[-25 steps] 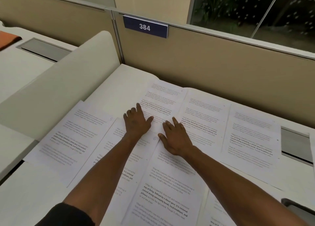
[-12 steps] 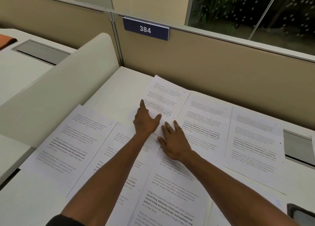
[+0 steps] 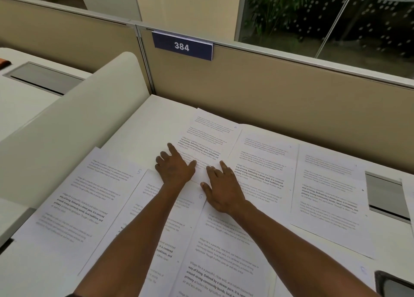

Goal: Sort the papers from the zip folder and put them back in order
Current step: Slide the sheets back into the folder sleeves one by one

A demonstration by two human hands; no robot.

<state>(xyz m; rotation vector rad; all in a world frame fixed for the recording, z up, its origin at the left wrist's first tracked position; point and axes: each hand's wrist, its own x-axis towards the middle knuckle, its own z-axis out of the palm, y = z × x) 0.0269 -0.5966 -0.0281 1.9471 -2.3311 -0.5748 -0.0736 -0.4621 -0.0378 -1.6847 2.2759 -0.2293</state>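
Both hands flat on papers

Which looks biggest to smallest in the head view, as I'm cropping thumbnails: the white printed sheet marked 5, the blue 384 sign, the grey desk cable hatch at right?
1. White printed sheet marked 5, clearly largest.
2. Blue 384 sign and grey desk cable hatch at right look alike; the hatch is partly cropped, so I won't rank them.
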